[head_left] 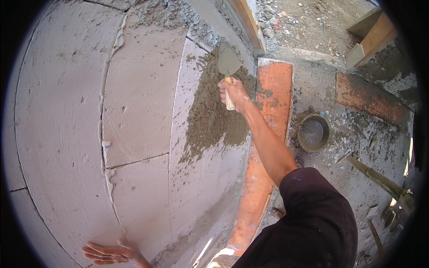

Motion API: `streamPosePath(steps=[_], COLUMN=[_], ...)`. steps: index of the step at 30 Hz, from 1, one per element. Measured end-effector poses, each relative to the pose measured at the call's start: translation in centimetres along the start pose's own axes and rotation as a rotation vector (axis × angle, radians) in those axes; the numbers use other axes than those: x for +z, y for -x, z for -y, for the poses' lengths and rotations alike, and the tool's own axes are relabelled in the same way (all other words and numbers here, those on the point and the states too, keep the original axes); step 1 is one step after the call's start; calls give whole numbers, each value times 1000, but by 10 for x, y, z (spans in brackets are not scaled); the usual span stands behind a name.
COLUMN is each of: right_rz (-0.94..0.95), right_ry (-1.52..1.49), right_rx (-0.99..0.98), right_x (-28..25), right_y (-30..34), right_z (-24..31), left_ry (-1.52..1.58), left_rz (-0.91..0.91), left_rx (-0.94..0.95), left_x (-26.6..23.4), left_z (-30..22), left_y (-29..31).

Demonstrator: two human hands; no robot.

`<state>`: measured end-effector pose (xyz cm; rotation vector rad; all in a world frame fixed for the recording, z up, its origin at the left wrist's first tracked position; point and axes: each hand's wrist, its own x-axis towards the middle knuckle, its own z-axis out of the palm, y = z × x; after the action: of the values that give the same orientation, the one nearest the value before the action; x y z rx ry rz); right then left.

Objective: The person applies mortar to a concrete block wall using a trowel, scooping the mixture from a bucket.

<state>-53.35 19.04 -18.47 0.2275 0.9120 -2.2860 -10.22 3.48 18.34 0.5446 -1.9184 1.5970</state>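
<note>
At the wall's (138, 98) upper edge, your right hand (234, 94) is wrapped round the trowel (229, 62), its blade over wet mortar (206, 118), probably for pressing; your left hand (111, 254) spreads open, empty, perhaps for balance. The orange board (274, 87) likely catches drips. Blade hides mortar; left forearm's cut off; palm contact, I can't tell.

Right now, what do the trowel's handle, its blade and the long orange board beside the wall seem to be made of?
Trowel handle: probably smooth wood, being pale tan. Trowel blade: likely metal, thin and dull grey. Orange board: perhaps coated wood; its colour looks worn, core unclear.
</note>
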Motion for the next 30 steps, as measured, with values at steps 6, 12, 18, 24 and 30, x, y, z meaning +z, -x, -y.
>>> streamPosePath(steps=[6,12,18,24,30], right_rz=[367,-575,-1181,62,-104], right_ry=[-591,251,484,1029,1442], right_rx=[-23,-544,-501,-167,13], right_x=[-24,-126,-103,9,-163], right_y=[132,173,158,330,455], right_z=[43,52,-65,-120,-83], left_ry=[35,107,210,319,524], left_rz=[-8,2,-40,-52,-111], left_rx=[-18,-56,-54,-70,-143], left_x=[3,-5,-8,-10,-16], left_z=[0,-2,-4,-1,-12], left_y=[1,-3,-8,0,-12])
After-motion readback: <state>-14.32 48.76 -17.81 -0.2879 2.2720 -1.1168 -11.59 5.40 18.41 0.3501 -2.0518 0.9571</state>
